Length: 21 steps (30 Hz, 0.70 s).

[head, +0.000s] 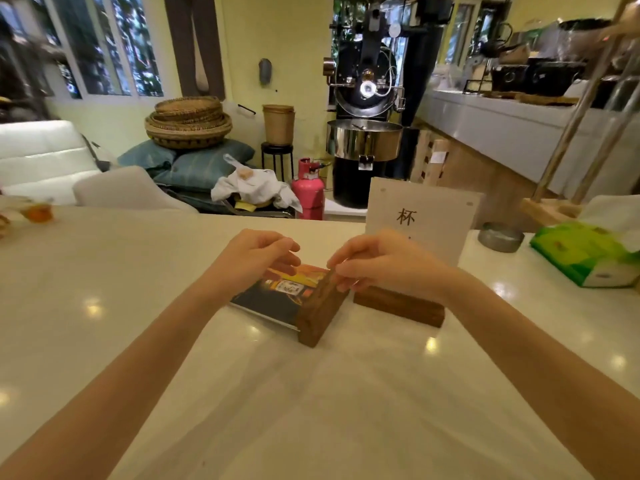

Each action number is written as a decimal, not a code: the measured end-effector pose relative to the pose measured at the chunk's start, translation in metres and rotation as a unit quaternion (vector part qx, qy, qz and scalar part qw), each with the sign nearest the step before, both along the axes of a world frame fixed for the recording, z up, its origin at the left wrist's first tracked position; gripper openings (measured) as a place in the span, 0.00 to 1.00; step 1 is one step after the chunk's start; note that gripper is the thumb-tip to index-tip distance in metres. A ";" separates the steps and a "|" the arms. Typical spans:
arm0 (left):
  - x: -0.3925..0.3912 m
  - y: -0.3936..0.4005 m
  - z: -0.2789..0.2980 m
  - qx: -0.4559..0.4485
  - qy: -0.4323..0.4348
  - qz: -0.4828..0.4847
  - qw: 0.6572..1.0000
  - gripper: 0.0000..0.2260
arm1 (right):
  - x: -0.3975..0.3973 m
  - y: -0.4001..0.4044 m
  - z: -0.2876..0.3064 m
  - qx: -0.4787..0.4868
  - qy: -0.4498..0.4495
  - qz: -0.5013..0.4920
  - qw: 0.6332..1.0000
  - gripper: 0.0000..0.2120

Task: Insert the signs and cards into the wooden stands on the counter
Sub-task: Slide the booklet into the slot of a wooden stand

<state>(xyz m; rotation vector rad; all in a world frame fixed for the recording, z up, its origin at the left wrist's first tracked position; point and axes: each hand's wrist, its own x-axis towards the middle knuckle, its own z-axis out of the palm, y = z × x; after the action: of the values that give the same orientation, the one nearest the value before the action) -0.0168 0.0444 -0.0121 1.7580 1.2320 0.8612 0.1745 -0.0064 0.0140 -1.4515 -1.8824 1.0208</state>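
A dark card with orange artwork (277,292) lies flat on the pale counter (138,306), its right edge against a small wooden stand (320,315). My left hand (256,258) hovers over the card's far end, fingers curled, holding nothing that I can see. My right hand (384,265) pinches the top far end of that small stand. Behind my right hand a white sign with a dark character (420,216) stands upright in a longer wooden stand (398,306).
A green tissue box (585,252) and a round metal ashtray (500,236) sit on the counter at right, near a wooden base with slanted poles (550,209). An orange object (38,213) lies at the far left edge. Beyond the counter stand a coffee roaster and a pink gas cylinder.
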 end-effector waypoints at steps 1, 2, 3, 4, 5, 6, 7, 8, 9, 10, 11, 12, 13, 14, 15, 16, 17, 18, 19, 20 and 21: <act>-0.008 -0.001 -0.002 -0.012 0.002 0.015 1.000 0.11 | -0.006 0.014 0.005 -0.010 -0.012 0.023 1.000 0.05; -0.016 -0.002 -0.004 -0.031 0.003 0.031 0.999 0.10 | -0.011 0.028 0.008 -0.010 -0.022 0.033 0.999 0.06; -0.024 -0.003 -0.008 -0.055 0.004 0.045 0.997 0.11 | -0.017 0.043 0.009 -0.002 -0.034 0.033 0.999 0.06; -0.032 -0.003 -0.012 -0.080 0.007 0.059 0.995 0.11 | -0.022 0.058 0.008 0.006 -0.052 0.029 0.998 0.08; -0.040 -0.004 -0.017 -0.105 0.014 0.074 0.992 0.11 | -0.028 0.071 0.004 0.009 -0.076 0.028 0.997 0.09; -0.048 -0.005 -0.022 -0.128 0.020 0.088 0.988 0.11 | -0.033 0.083 -0.001 0.009 -0.107 0.032 0.994 0.10; -0.055 -0.005 -0.028 -0.152 0.020 0.099 0.983 0.11 | -0.038 0.094 -0.007 0.006 -0.145 0.039 0.989 0.11; -0.060 -0.005 -0.034 -0.179 0.015 0.104 0.978 0.12 | -0.042 0.104 -0.014 0.000 -0.181 0.047 0.982 0.12; -0.064 -0.006 -0.040 -0.209 0.007 0.104 0.972 0.12 | -0.046 0.112 -0.021 -0.007 -0.211 0.051 0.976 0.13; -0.066 -0.006 -0.045 -0.238 0.000 0.100 0.966 0.12 | -0.049 0.118 -0.026 -0.012 -0.234 0.052 0.971 0.14; -0.066 -0.007 -0.049 -0.265 -0.001 0.095 0.959 0.13 | -0.051 0.123 -0.031 -0.015 -0.252 0.050 0.966 0.14; -0.066 -0.007 -0.052 -0.292 -0.004 0.089 0.952 0.14 | -0.053 0.127 -0.035 -0.016 -0.264 0.044 0.963 0.15; -0.066 -0.007 -0.054 -0.319 -0.012 0.079 0.944 0.14 | -0.054 0.129 -0.039 -0.018 -0.270 0.040 0.962 0.15; -0.065 -0.007 -0.055 -0.344 -0.024 0.067 0.936 0.15 | -0.054 0.131 -0.042 -0.023 -0.275 0.036 0.961 0.16; -0.063 -0.007 -0.056 -0.362 -0.040 0.059 0.930 0.15 | -0.054 0.131 -0.045 -0.030 -0.280 0.036 0.959 0.16; -0.061 -0.006 -0.057 -0.373 -0.060 0.059 0.924 0.14 | -0.054 0.130 -0.047 -0.038 -0.287 0.037 0.956 0.16; -0.059 -0.006 -0.059 -0.377 -0.087 0.068 0.920 0.13 | -0.054 0.130 -0.048 -0.044 -0.291 0.039 0.955 0.16; -0.057 -0.005 -0.061 -0.377 -0.120 0.082 0.915 0.11 | -0.054 0.130 -0.049 -0.047 -0.292 0.040 0.955 0.16; -0.054 -0.004 -0.063 -0.376 -0.155 0.097 0.908 0.09 | -0.054 0.131 -0.049 -0.047 -0.290 0.042 0.955 0.16; -0.051 -0.003 -0.064 -0.376 -0.185 0.108 0.902 0.07 | -0.054 0.131 -0.050 -0.047 -0.289 0.044 0.955 0.16; -0.048 -0.003 -0.066 -0.374 -0.203 0.117 0.897 0.06 | -0.054 0.132 -0.050 -0.045 -0.290 0.044 0.955 0.16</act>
<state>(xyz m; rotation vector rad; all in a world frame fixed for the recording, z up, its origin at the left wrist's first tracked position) -0.0653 0.0415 -0.0778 0.7802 1.2669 0.7006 0.1203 0.1251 -0.0362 -1.8852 -2.3438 0.7771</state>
